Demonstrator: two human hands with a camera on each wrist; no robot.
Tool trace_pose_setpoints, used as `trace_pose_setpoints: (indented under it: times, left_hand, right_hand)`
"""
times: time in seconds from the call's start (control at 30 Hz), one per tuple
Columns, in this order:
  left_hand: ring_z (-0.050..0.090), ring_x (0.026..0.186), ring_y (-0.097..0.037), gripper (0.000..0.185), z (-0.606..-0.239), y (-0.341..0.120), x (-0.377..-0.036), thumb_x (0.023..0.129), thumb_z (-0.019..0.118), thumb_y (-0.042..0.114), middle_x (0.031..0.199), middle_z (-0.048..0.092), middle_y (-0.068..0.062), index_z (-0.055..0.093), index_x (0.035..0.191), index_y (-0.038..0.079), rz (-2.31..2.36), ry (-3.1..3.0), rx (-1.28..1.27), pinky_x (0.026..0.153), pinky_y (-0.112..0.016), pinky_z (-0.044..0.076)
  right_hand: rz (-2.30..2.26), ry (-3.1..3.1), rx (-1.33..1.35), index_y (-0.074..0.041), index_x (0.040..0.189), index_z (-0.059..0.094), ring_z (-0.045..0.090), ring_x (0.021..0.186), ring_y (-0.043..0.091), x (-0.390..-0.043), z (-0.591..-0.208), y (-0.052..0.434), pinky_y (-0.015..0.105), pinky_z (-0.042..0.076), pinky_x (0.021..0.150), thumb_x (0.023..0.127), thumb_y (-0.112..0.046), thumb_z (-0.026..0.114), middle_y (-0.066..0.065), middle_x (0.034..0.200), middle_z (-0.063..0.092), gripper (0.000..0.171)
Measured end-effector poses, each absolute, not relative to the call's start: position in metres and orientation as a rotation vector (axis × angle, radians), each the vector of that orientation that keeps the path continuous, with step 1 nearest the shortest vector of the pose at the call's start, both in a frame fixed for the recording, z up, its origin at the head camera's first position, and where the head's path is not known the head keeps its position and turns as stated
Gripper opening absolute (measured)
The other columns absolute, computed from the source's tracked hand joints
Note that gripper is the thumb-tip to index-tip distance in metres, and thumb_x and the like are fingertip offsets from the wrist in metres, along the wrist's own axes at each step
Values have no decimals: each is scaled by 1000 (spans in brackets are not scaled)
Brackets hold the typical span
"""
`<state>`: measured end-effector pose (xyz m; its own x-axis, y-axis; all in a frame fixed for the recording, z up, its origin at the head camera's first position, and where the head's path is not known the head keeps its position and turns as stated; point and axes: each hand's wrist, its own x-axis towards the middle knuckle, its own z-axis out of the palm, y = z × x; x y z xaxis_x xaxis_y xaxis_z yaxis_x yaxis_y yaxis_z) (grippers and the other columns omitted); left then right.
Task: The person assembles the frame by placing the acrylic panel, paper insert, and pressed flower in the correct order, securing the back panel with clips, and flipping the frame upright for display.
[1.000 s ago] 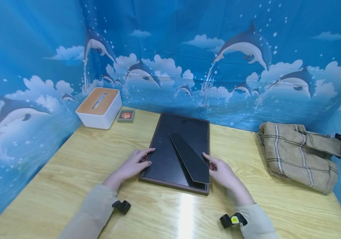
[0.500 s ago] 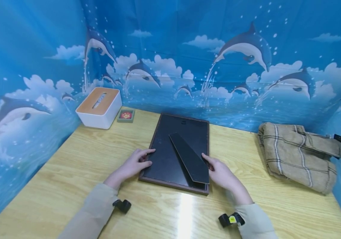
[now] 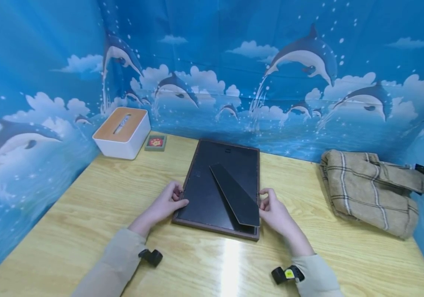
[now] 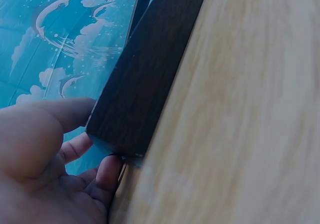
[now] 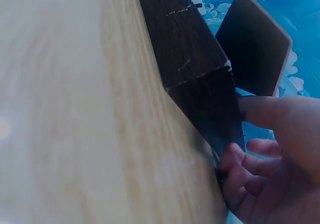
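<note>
A dark picture frame (image 3: 200,202) lies face down on the wooden table, its black back up. From that back a flat stand leg (image 3: 235,198) sticks up at a slant toward the near right corner. My left hand (image 3: 164,205) grips the frame's left edge, thumb on top and fingers curled at the side. On the opposite edge my right hand (image 3: 278,215) holds it between thumb and bent fingers, close beside the leg's wide end. Both wrist views show fingertips low against the frame's dark wooden side (image 4: 145,78); the picture side is hidden.
A white tissue box (image 3: 120,145) with a wooden lid stands at the back left, beside a small green square with a red centre (image 3: 155,142). A folded brown plaid cloth (image 3: 369,194) lies at the right. A dolphin-print curtain (image 3: 212,74) encloses the table.
The index fingers of both hands have moved off the top of the frame's back and curled down at its sides. The frame stays practically in place.
</note>
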<state>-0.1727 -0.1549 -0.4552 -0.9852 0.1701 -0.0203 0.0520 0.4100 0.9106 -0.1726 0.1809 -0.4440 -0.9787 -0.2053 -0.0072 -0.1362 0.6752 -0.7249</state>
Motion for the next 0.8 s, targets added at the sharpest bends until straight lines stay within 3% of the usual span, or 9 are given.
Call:
trace_pose_setpoints:
  times: [0.2, 0.4, 0.8]
  left_hand:
    - [44, 79, -21, 33, -452, -154, -172, 77, 69, 7, 88, 46, -10, 47, 101, 3, 1669, 2552, 198, 67, -25, 36]
    - [44, 78, -19, 34, -454, -155, -172, 77, 70, 7, 87, 46, -8, 47, 102, 5, 1662, 2543, 126, 69, -26, 37]
    - [44, 79, -20, 35, -445, -152, -170, 75, 71, 4, 88, 47, -10, 50, 103, 3, 1746, 2467, 53, 69, -26, 37]
  right_hand:
    - [-1285, 2780, -200, -4, 108, 43, 52, 68, 14, -171, -445, 181, 23, 46, 61, 77, -9, 68, 8, 86, 53, 40]
    - [-1297, 2773, -223, -5, 109, 44, 53, 69, 15, -173, -446, 181, 25, 47, 62, 75, -9, 69, 9, 93, 53, 42]
    - [-1324, 2750, -294, -8, 112, 47, 50, 64, 16, -177, -448, 185, 24, 45, 55, 74, -8, 70, 8, 93, 51, 44]
